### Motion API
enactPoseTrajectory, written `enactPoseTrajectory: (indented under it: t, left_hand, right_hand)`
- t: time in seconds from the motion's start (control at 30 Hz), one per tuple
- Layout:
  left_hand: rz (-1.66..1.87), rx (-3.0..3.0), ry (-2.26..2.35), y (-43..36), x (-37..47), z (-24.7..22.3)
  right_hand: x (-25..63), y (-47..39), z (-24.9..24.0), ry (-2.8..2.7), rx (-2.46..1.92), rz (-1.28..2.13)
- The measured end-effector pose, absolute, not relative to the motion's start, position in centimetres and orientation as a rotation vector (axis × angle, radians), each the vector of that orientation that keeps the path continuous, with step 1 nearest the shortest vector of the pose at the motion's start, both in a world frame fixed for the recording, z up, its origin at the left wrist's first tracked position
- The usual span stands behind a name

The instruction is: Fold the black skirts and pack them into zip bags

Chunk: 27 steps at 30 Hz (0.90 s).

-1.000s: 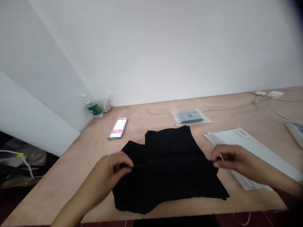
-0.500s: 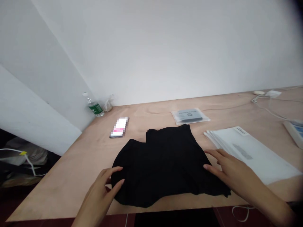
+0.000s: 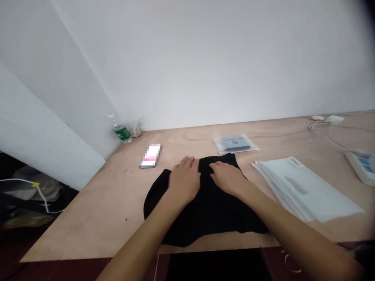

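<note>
A black garment lies spread on the table, its lower edge close to the table's front edge. My left hand rests flat on its upper left part, fingers stretched toward the wall. On the upper right part of the cloth is my right hand, its fingers apart and slightly bent. Nothing shows in either grasp. Both forearms cover parts of the fabric.
On the wooden table a phone lies left of the garment. A water bottle stands in the back corner. Behind the cloth is a packed clear bag. Flat white bags and a white device lie right.
Both hands have moved inward and away from me, from the garment's left and right edges to its upper part. The cloth stays in nearly the same place; the view has shifted slightly.
</note>
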<state>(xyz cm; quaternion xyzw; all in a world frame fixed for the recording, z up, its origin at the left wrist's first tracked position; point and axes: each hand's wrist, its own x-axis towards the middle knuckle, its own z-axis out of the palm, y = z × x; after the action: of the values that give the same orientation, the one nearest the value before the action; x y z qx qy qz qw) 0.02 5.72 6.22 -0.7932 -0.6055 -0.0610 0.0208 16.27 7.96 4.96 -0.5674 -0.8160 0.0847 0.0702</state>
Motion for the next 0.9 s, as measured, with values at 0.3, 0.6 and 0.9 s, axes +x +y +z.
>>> enactPoseTrajectory:
  t: [0.3, 0.6, 0.9]
  left_hand:
    - [-0.203, -2.447, -1.972, 11.4, 0.7, -2.2]
    - [-0.257, -2.437, -2.143, 11.4, -2.9, -2.3]
    - [-0.290, -2.488, -2.152, 11.0, -3.8, -2.0]
  right_hand:
    - [14.2, 11.5, -2.1, -2.392, -1.710, 0.175]
    - [18.2, 13.5, -4.0, -2.068, -2.043, 0.156]
    - [18.8, 13.7, -4.4, -1.862, -2.095, 0.266]
